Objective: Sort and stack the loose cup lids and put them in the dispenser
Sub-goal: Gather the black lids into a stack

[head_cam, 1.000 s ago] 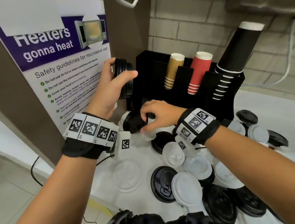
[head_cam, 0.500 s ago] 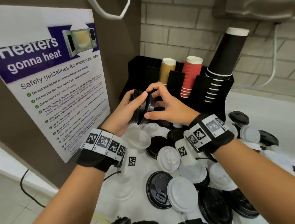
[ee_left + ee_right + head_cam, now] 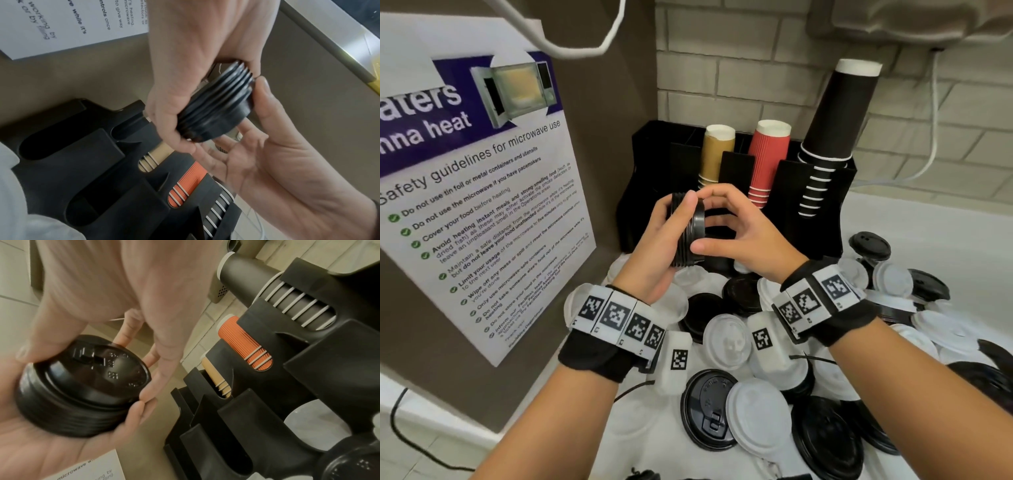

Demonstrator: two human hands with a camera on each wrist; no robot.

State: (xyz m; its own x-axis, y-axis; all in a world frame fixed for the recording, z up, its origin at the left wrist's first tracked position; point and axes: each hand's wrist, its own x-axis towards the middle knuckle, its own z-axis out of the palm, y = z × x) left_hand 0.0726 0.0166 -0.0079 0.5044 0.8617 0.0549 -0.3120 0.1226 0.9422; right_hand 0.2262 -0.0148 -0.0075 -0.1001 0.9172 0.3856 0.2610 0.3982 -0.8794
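A stack of several black lids (image 3: 687, 233) stands on edge in my left hand (image 3: 666, 236), which grips it from the left. My right hand (image 3: 726, 226) pinches the outermost lid across its rim, index finger on top and thumb below. Both hands hover in front of the black dispenser (image 3: 647, 164). In the left wrist view the stack (image 3: 216, 105) sits between both hands, above the dispenser's empty slots (image 3: 41, 146). The right wrist view shows the top lid's face (image 3: 92, 369). Loose white lids (image 3: 726, 339) and black lids (image 3: 709, 407) cover the counter below.
The dispenser holds brown cups (image 3: 717, 150), red cups (image 3: 770, 154) and tall black cups (image 3: 835, 130) on its right side. A microwave safety poster (image 3: 482, 205) hangs on the brown panel to the left. Clear lids (image 3: 681, 308) lie under my left wrist.
My right hand lifted a black lid from the counter and set it against the stack. My left hand brought the stack down and to the middle; both hands now hold it.
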